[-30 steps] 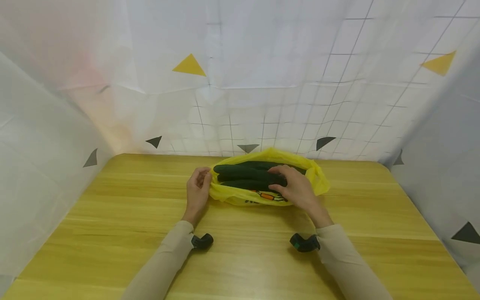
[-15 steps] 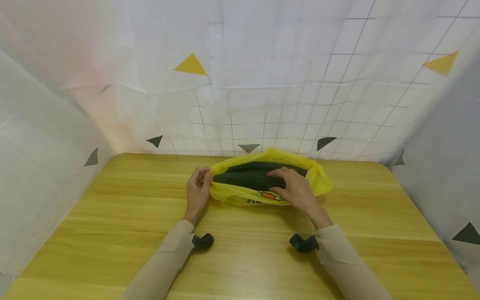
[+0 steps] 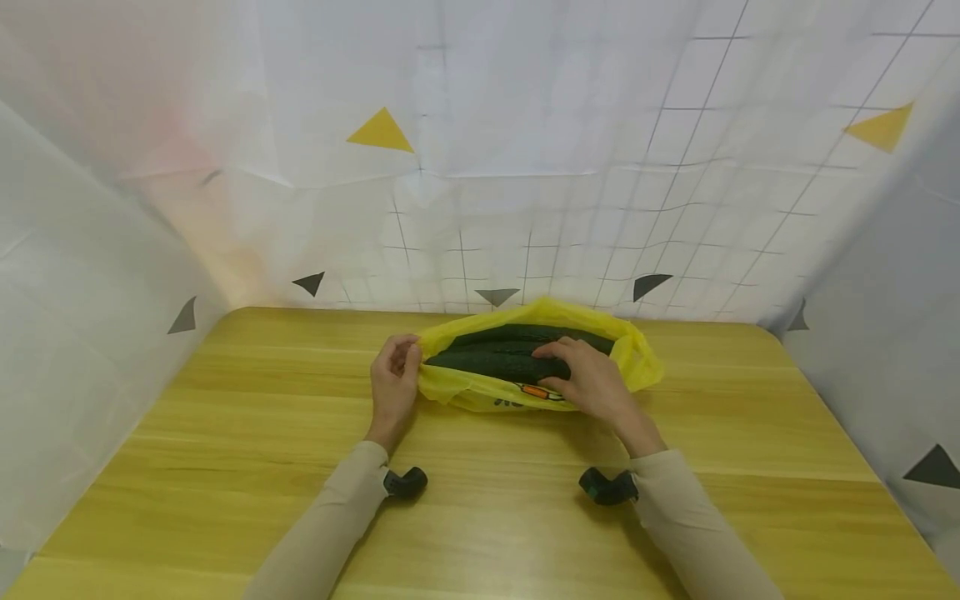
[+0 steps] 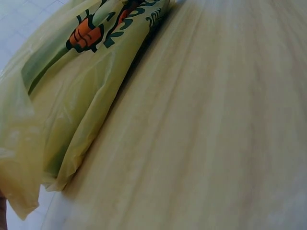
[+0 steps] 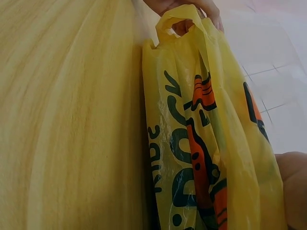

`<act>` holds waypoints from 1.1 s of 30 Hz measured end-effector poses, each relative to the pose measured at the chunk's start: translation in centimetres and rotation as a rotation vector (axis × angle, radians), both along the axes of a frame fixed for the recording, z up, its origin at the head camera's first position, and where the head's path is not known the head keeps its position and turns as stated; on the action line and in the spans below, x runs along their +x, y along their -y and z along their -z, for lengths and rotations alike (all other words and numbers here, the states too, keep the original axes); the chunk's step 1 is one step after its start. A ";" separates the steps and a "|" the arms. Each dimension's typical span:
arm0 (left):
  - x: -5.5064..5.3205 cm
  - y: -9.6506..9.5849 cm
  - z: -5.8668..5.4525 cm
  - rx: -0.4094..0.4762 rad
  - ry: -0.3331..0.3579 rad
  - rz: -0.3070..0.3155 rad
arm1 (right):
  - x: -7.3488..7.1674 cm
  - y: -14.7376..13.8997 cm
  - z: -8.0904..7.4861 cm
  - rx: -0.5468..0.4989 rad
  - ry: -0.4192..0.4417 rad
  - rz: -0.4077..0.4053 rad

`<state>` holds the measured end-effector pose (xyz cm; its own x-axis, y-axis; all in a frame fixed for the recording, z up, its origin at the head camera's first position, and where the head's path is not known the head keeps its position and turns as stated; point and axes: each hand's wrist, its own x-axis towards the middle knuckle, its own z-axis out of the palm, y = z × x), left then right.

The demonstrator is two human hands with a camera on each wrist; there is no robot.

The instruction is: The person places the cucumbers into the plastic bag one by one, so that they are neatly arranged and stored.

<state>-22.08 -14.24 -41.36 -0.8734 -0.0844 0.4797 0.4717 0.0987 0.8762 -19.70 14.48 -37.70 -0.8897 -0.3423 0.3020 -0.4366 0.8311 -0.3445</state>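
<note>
A yellow plastic bag (image 3: 457, 389) lies on its side at the back of the table, its mouth spread wide. Inside it are dark green cucumbers (image 3: 480, 364), side by side. My left hand (image 3: 395, 383) pinches the bag's left end between thumb and fingers. Reaching in from the right, my right hand (image 3: 592, 379) has thumb and fingers around the front cucumber. The right wrist view shows the bag's printed side (image 5: 182, 134), with left-hand fingers (image 5: 208, 7) at its handle. In the left wrist view the bag (image 4: 72, 110) fills the upper left; the cucumbers' lower parts are hidden.
The wooden table (image 3: 495, 533) stretches out in front of the bag. White sheets (image 3: 525, 208) with grid lines and triangle marks stand behind and at both sides. Small black devices (image 3: 609, 486) sit on both wrists.
The cucumber in front has gone lower into the bag, and its left end has slipped behind the bag's edge. Both hands have stayed nearly in place.
</note>
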 end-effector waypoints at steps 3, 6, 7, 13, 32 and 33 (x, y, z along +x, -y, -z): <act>0.0 0.0 0.1 0.008 0.006 -0.004 | -0.1 0.0 0.1 0.006 0.006 0.001; 0.0 0.0 0.1 0.017 0.009 -0.010 | -0.1 0.0 0.1 0.011 0.011 0.000; 0.0 0.0 0.1 0.017 0.009 -0.013 | -0.1 0.0 0.1 0.012 0.014 0.000; 0.0 0.0 0.1 0.017 0.001 -0.035 | 0.0 -0.1 0.0 0.024 0.029 -0.002; -0.1 -0.1 0.2 -0.017 -0.041 -0.020 | 0.2 0.0 0.0 0.052 0.060 -0.044; -0.1 -0.1 0.2 -0.013 -0.037 -0.021 | 0.2 0.0 -0.1 0.054 0.060 -0.045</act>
